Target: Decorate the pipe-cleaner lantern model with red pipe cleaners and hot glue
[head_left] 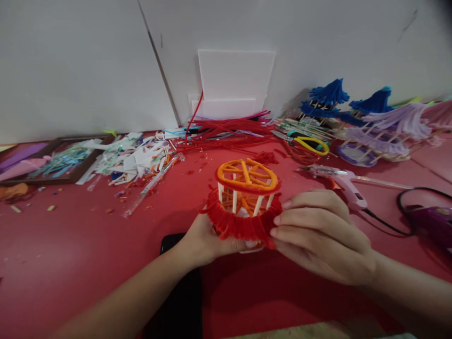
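Note:
A small pavilion model (247, 175) is held up over the red table in the middle of the head view. An orange spoked ring tops it, pale stick posts stand below, and a red pipe-cleaner skirt (240, 225) flares around its middle. Wrapped round the model's lower part from the left is my left hand (206, 238), its thumb under the skirt and its other fingers mostly hidden. My right hand (321, 233) presses its fingertips together at the skirt's right edge, pinching the red fringe there.
A pink glue gun (348, 186) lies right, its cable trailing. Yellow-handled pliers (310, 145), red pipe cleaners (229, 132) and finished blue (328, 94) and lilac models (388, 125) line the back. Paper scraps (137, 153) lie left. A black phone (180, 296) is under my left wrist.

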